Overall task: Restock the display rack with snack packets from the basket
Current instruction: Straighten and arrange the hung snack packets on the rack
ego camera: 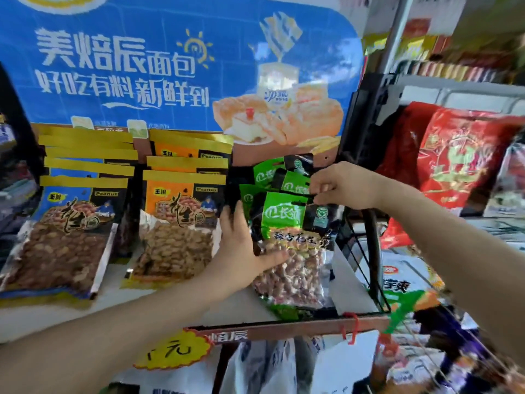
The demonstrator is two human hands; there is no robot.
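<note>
Small shop, stocked display rack (284, 327), bread advert banner (170, 61), yellow price tag (173, 351)

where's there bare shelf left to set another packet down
Bare white shelf shows along the front edge, ahead of the blue peanut packets and the orange peanut packets, under the left forearm. The right end is crowded: green peanut packets stacked against the black side frame, with the left hand and right hand on them.

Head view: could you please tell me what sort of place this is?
Most likely a small grocery shop: a rack of peanut packets, a bread banner, and a yellow price tag.
</note>
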